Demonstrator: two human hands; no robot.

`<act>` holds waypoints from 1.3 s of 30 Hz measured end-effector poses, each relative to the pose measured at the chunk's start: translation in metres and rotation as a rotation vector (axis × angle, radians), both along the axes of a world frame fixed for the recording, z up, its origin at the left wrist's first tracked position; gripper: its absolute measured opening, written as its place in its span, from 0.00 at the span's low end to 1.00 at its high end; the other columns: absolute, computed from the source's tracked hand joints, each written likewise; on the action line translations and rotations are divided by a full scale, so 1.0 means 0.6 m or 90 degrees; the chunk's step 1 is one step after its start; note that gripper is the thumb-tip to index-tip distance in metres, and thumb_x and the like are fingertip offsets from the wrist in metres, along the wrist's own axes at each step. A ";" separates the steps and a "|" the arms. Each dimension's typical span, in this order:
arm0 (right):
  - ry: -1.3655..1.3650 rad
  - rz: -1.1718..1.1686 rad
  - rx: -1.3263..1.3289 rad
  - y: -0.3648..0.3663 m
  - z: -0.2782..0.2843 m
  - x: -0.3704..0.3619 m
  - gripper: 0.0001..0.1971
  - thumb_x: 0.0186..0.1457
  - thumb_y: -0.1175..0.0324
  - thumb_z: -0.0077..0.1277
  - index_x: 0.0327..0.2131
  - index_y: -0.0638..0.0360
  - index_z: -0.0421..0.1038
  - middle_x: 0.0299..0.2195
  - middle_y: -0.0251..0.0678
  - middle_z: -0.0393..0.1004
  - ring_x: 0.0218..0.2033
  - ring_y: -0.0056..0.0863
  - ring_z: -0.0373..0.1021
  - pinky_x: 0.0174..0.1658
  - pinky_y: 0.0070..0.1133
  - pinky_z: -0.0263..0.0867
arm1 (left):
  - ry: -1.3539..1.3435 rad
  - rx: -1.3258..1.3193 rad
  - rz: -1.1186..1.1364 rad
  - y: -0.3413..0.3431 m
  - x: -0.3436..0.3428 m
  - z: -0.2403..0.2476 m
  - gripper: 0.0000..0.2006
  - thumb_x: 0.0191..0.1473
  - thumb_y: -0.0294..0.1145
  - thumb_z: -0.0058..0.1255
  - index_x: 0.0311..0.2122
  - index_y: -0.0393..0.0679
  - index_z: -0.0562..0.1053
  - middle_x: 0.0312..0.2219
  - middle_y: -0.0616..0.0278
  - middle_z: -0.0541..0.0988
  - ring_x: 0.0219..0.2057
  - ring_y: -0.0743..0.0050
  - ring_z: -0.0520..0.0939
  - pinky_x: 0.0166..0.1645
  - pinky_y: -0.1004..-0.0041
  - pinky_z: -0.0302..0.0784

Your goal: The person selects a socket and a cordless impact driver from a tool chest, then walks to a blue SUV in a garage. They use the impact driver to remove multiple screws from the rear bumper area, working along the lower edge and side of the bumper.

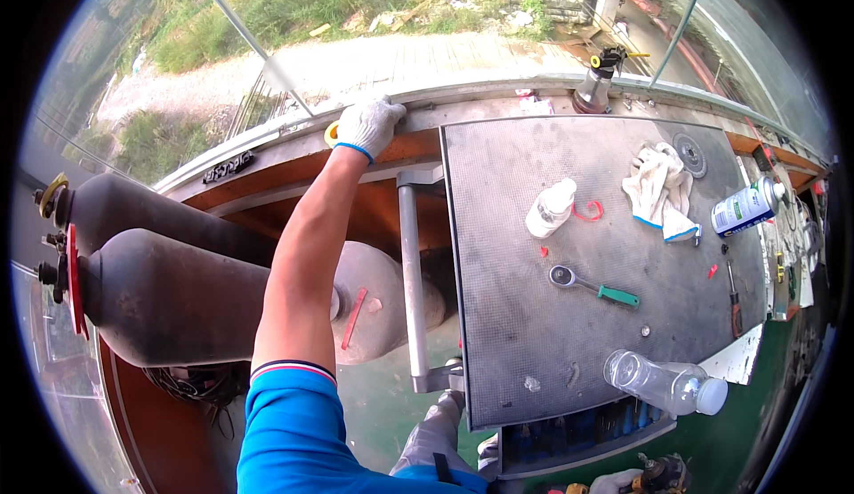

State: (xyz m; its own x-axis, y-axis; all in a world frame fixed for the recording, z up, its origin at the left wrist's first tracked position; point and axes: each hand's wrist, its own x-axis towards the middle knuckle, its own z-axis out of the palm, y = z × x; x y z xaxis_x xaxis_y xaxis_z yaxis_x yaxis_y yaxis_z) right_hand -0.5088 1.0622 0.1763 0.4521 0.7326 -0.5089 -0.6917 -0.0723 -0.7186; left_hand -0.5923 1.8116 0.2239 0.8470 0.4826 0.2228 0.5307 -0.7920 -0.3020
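Observation:
My left arm, in a blue sleeve, stretches forward to the window ledge. My left hand (369, 127), in a white knit glove with a blue cuff, rests there with its fingers curled. A yellow ring-shaped thing (332, 133) shows beside the wrist, partly covered by the hand. Something small and dark (399, 111) is at the fingertips; I cannot make out what is gripped. At the lower edge, a pale glove-like shape (616, 481), maybe my right hand, is cut off beside a dark metal fitting or tool (664, 473). Its fingers are not clear.
Grey gas cylinders (178, 298) lie at left. A dark-topped cart (498, 316) with a metal handle (412, 280) bears a green-handled ratchet (594, 287), white bottle (551, 208), gloves (660, 187), spray can (745, 206), screwdriver (734, 303) and clear plastic bottle (654, 380).

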 end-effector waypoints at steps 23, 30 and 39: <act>-0.010 -0.091 -0.015 0.095 0.058 -0.091 0.22 0.51 0.56 0.65 0.40 0.64 0.74 0.33 0.42 0.76 0.31 0.33 0.74 0.36 0.27 0.70 | 0.245 0.015 -0.135 -0.019 0.122 0.021 0.09 0.60 0.33 0.51 0.43 0.46 0.78 0.45 0.54 0.79 0.50 0.55 0.81 0.48 0.59 0.83; -0.027 -0.136 -0.007 0.064 0.080 -0.125 0.23 0.49 0.54 0.67 0.37 0.64 0.74 0.31 0.42 0.76 0.30 0.33 0.74 0.36 0.27 0.70 | 0.214 0.021 -0.179 0.018 0.131 -0.011 0.11 0.60 0.32 0.49 0.41 0.40 0.80 0.39 0.47 0.83 0.44 0.52 0.85 0.45 0.58 0.84; -0.061 -0.138 0.046 0.019 0.100 -0.160 0.25 0.46 0.51 0.69 0.34 0.65 0.75 0.28 0.42 0.76 0.29 0.33 0.74 0.35 0.26 0.70 | -0.799 -0.752 0.092 -0.089 0.061 0.109 0.03 0.60 0.28 0.56 0.36 0.43 0.79 0.25 0.68 0.78 0.27 0.77 0.79 0.30 0.76 0.77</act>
